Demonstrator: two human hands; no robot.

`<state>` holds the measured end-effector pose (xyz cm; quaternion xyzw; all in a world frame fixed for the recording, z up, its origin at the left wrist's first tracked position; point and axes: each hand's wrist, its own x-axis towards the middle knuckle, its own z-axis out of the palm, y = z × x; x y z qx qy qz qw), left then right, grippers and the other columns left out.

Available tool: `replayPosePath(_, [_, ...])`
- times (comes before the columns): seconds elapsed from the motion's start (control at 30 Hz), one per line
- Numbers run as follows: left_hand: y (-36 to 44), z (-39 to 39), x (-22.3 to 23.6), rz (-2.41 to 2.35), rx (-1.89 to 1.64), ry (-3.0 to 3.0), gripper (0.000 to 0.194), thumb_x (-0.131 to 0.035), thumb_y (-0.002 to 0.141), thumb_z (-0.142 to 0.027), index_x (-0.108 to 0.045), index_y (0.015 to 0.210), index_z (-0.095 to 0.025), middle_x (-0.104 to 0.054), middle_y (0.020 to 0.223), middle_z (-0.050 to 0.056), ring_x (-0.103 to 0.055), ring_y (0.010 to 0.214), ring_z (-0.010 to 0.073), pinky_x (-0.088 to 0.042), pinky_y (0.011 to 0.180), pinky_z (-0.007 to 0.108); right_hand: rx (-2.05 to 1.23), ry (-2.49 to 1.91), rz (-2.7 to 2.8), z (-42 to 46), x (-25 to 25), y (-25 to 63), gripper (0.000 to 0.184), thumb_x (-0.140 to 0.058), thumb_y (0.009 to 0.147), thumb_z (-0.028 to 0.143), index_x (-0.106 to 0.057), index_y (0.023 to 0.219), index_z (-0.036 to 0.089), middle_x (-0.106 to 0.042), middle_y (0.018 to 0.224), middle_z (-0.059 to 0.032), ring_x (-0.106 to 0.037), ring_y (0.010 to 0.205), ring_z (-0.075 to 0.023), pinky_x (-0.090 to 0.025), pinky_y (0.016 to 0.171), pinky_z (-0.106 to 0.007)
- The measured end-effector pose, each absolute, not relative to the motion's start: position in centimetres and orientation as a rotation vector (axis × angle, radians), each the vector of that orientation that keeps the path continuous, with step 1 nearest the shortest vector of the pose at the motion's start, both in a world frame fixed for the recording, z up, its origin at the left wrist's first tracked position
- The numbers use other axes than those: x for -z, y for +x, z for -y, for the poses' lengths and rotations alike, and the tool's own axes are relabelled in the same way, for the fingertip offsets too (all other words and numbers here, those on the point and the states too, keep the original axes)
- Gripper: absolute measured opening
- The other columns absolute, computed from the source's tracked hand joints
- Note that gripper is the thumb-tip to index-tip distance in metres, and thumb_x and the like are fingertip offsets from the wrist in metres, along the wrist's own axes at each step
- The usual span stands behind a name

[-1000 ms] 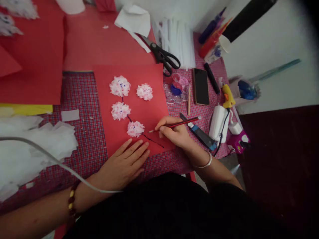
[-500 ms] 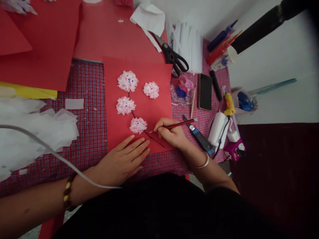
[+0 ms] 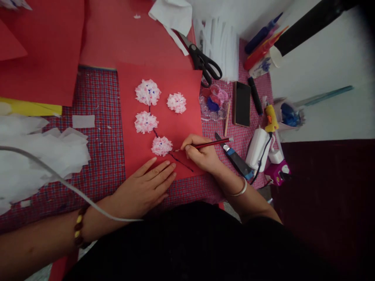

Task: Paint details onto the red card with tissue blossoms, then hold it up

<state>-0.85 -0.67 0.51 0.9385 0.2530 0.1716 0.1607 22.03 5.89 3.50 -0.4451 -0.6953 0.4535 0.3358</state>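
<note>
A sheet of red paper carries several pink-and-white tissue flowers, with a dark painted stem line running down from the lowest one. My left hand lies flat on the sheet's lower left edge, fingers stretched out. In my right hand a thin paintbrush with a dark red handle is pinched between thumb and fingers. Its tip points left, just right of the lowest flower; whether it touches the paper I cannot tell.
To the right lie scissors, a plastic paint palette, a phone, a utility knife, a white power strip and a yellow glue gun. White tissue sheets cover the left. A grey cable crosses my left forearm.
The brush tip has moved slightly up and left, from beside the stem line toward the lowest flower. My left hand keeps its place. The view has shifted slightly.
</note>
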Motion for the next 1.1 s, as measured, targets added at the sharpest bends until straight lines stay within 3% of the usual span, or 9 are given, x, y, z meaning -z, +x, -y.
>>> replayPosePath(0.47, [-0.86, 0.57, -0.73, -0.723, -0.487, 2.687, 0.043, -0.046, 0.098, -0.032, -0.05, 0.136, -0.012, -0.048, 0.144, 0.009, -0.04, 0.135, 0.0237, -0.004, 0.123, 0.043, -1.166, -1.155, 1.817, -5.76, -3.17, 22.17, 0.017, -0.045, 0.083, 0.011, -0.058, 0.074, 0.017, -0.053, 0.061, 0.004, -0.049, 0.056, -0.0089, -0.039, 0.055, -0.023])
replayPosePath(0.87, [-0.86, 0.63, -0.91, -0.734, -0.482, 2.673, 0.042, -0.048, 0.097, -0.031, -0.05, 0.136, -0.013, -0.048, 0.144, 0.009, -0.041, 0.135, 0.0238, -0.01, 0.122, 0.045, -1.258, -1.076, 1.845, -5.76, -3.47, 22.22, 0.017, -0.045, 0.081, 0.01, -0.057, 0.072, 0.017, -0.055, 0.063, 0.0025, -0.049, 0.056, -0.0091, -0.04, 0.055, -0.023])
replayPosePath(1.0, [-0.8, 0.48, -1.21, -0.743, -0.475, 2.66, 0.04, -0.044, 0.1, -0.031, -0.049, 0.136, -0.014, -0.049, 0.143, 0.007, -0.041, 0.135, 0.022, -0.007, 0.123, 0.043, -1.261, -1.147, 1.621, -5.37, -3.03, 22.55, 0.01, -0.047, 0.087, 0.016, -0.057, 0.084, 0.018, -0.051, 0.06, 0.0053, -0.046, 0.051, -0.0084, -0.037, 0.051, -0.022])
replayPosePath(1.1, [-0.82, 0.45, -1.27, -0.743, -0.478, 2.662, 0.04, -0.041, 0.101, -0.031, -0.05, 0.135, -0.014, -0.049, 0.143, 0.007, -0.041, 0.135, 0.0218, -0.005, 0.123, 0.043, -1.207, -1.164, 1.653, -5.21, -2.89, 22.72, 0.007, -0.05, 0.085, 0.017, -0.054, 0.08, 0.018, -0.052, 0.063, 0.0043, -0.047, 0.055, -0.0088, -0.037, 0.053, -0.023])
